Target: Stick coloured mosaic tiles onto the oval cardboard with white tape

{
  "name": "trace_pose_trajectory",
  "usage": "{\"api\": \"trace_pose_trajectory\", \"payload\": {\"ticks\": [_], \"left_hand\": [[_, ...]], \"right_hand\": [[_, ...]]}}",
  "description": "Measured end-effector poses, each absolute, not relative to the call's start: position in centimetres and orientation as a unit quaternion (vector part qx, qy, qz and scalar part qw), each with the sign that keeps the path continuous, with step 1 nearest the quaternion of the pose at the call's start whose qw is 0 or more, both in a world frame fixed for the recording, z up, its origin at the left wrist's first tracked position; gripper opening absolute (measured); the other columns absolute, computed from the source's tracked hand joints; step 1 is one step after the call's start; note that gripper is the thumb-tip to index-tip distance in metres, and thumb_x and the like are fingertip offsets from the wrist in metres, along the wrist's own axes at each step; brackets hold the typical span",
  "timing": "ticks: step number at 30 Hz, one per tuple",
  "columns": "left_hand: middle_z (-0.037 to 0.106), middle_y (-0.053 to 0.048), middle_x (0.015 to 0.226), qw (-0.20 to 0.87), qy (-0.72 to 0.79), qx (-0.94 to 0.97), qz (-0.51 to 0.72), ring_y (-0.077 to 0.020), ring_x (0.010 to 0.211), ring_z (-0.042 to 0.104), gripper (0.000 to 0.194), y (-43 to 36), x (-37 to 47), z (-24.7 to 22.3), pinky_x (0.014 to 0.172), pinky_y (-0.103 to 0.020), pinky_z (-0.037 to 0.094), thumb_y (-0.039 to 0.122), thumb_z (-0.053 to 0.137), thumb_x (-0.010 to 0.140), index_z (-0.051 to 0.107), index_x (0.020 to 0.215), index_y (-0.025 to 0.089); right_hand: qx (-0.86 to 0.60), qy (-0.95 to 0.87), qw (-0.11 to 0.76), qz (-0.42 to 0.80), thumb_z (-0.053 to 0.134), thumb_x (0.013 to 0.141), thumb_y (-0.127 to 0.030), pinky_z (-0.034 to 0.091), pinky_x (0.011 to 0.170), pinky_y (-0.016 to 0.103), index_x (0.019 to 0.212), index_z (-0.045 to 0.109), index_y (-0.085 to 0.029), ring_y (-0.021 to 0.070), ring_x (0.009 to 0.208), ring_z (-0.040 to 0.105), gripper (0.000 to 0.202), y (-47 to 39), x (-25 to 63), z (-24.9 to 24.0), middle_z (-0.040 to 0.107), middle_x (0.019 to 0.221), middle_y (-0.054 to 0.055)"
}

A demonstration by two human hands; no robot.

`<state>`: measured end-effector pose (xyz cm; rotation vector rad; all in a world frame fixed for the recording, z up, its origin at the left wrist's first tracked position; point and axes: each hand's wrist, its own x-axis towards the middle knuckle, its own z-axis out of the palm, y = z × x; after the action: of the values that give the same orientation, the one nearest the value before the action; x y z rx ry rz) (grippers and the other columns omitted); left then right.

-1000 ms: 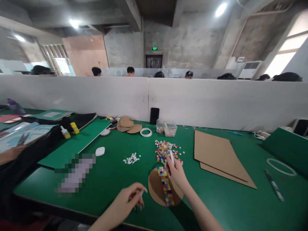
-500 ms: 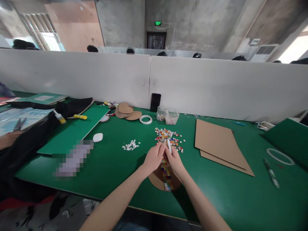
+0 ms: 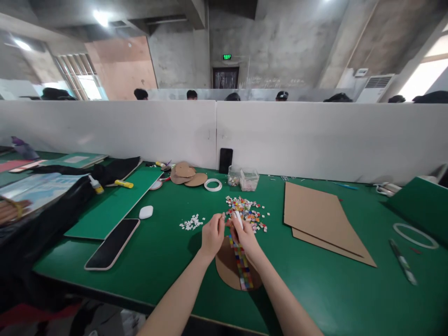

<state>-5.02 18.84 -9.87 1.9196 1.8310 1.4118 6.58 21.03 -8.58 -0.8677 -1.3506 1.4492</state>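
My left hand (image 3: 212,235) is closed in a pinch over the upper left edge of a round cardboard disc (image 3: 227,267); whatever is in its fingertips is too small to make out. My right hand (image 3: 248,240), just beside it, is closed around a narrow white object (image 3: 238,219) whose kind I cannot tell. A band of colourful square mosaic tiles (image 3: 243,268) runs up the disc, its top partly behind my right hand. Just beyond my fingers is a heap of loose coloured tiles (image 3: 249,207). White fragments (image 3: 192,222) lie to the left.
Cardboard sheets (image 3: 315,214) lie on the right, a pen (image 3: 402,262) beyond them. Clear tubs (image 3: 249,181), a tape roll (image 3: 213,185) and cardboard discs (image 3: 184,173) stand toward the white partition (image 3: 140,126). A phone (image 3: 112,245) and white case (image 3: 146,212) lie left. Another person's hand (image 3: 14,210) shows far left.
My hands, together before, are now slightly apart, the left one having shifted left. The white object tilts more to the left. The camera view has tipped upward.
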Motion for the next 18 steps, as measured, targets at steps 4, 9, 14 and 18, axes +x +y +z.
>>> {"api": "trace_pose_trajectory", "payload": {"ticks": [4, 9, 14, 18], "left_hand": [[0.063, -0.002, 0.064, 0.084, 0.62, 0.602, 0.497, -0.0143, 0.059, 0.061, 0.025, 19.4, -6.1, -10.2, 0.058, -0.022, 0.044, 0.03, 0.033, 0.09, 0.054, 0.086, 0.018], [0.065, -0.002, 0.071, 0.12, 0.615, 0.588, 0.51, -0.0137, 0.067, 0.062, 0.029, 19.0, -6.2, -10.0, 0.064, -0.022, 0.046, 0.031, 0.031, 0.091, 0.056, 0.096, 0.017], [0.057, 0.004, 0.055, 0.183, 0.596, 0.606, 0.495, -0.0117, 0.05, 0.055, 0.04, 18.5, -6.0, -9.7, 0.056, -0.021, 0.043, 0.03, 0.032, 0.09, 0.043, 0.127, 0.018], [0.049, 0.008, 0.047, 0.258, 0.573, 0.651, 0.426, -0.0101, 0.042, 0.045, 0.048, 18.2, -5.7, -9.8, 0.048, -0.019, 0.036, 0.028, 0.038, 0.087, 0.036, 0.134, 0.02]], "right_hand": [[-0.336, -0.549, 0.471, 0.603, 0.039, 0.081, -0.058, 0.02, 0.034, 0.021, 0.069, 0.047, -0.02, 0.0077, 0.033, 0.027, 0.04, 20.7, 7.9, -7.6, 0.035, 0.04, -0.009], [-0.313, -0.579, 0.445, 0.607, 0.03, 0.086, -0.053, 0.02, 0.037, 0.023, 0.066, 0.047, -0.02, 0.0085, 0.036, 0.028, 0.042, 20.3, 9.4, -6.3, 0.039, 0.044, -0.006], [-0.324, -0.626, 0.445, 0.553, 0.036, 0.087, -0.051, 0.025, 0.042, 0.024, 0.079, 0.059, -0.018, 0.0101, 0.039, 0.032, 0.041, 20.5, 9.6, -7.5, 0.038, 0.045, -0.006], [-0.345, -0.657, 0.444, 0.501, 0.041, 0.086, -0.049, 0.021, 0.044, 0.025, 0.063, 0.06, -0.017, 0.0102, 0.04, 0.03, 0.044, 20.7, 9.7, -8.5, 0.034, 0.042, -0.005]]}}
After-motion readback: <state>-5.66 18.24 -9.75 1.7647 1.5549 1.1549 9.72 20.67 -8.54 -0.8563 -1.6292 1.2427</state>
